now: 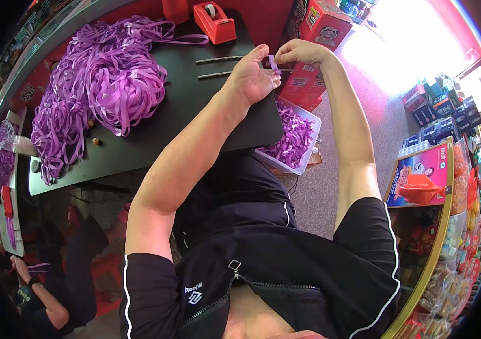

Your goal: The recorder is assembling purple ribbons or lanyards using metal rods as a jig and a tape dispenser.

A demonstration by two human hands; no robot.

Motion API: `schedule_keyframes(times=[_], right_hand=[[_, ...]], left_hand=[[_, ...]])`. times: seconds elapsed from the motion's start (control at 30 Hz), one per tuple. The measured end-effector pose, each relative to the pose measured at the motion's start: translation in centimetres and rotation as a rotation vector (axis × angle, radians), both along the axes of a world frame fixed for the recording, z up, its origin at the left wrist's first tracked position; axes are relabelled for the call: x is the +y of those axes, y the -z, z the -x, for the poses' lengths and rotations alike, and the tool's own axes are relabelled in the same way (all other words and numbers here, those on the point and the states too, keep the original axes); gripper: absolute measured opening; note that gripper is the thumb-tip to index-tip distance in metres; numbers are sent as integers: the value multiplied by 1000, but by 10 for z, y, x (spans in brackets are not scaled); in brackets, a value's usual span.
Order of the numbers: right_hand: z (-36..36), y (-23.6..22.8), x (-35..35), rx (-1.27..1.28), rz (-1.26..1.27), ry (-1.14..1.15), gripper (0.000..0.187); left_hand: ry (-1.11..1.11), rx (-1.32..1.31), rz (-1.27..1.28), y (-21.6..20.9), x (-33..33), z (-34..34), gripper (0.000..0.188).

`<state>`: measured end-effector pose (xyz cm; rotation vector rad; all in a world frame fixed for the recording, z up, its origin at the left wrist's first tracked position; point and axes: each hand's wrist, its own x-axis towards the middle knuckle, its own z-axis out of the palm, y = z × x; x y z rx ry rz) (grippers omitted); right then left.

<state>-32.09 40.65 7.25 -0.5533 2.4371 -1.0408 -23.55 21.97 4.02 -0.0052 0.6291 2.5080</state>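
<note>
Two thin spiral metal rods (pixel 218 75) lie side by side across the right end of the black table, running under my left hand (pixel 251 76). That hand lies over them, palm partly showing, its thumb and fingers apart, close beside a short piece of purple ribbon (pixel 274 63). My right hand (pixel 303 52) is closed in a pinch at the ribbon's upper part, just off the table's far right corner. A big tangled heap of purple ribbon (pixel 121 85) covers the table's left part. Whether the ribbon goes fully round the rods is hidden by my hands.
A red tape dispenser (pixel 216 25) stands on the black table (pixel 195 118). Below its right edge is a clear plastic bin (pixel 315 135) of purple ribbon pieces. Red cartons (pixel 325 22) stand beyond; a goods shelf (pixel 449 226) is at right. A person's hand (pixel 21 270) shows at lower left.
</note>
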Motion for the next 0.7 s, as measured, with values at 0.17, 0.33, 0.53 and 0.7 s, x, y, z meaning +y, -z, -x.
schedule_keyframes(times=[0.17,0.33,0.53,0.7], right_hand=[[2,-15,-15,22,-176,-93,29],[1,-18,-20,52,-263,-94,26],[3,-19,-23,62,-292,-114,27],[1,-15,-24,136,-327,-81,27]], left_hand=[[69,-66,-91,4,-3,7,79],[52,-12,-65,2,-3,3,77],[58,-20,-81,2,-4,4,74],[63,-40,-88,3,-3,4,72]])
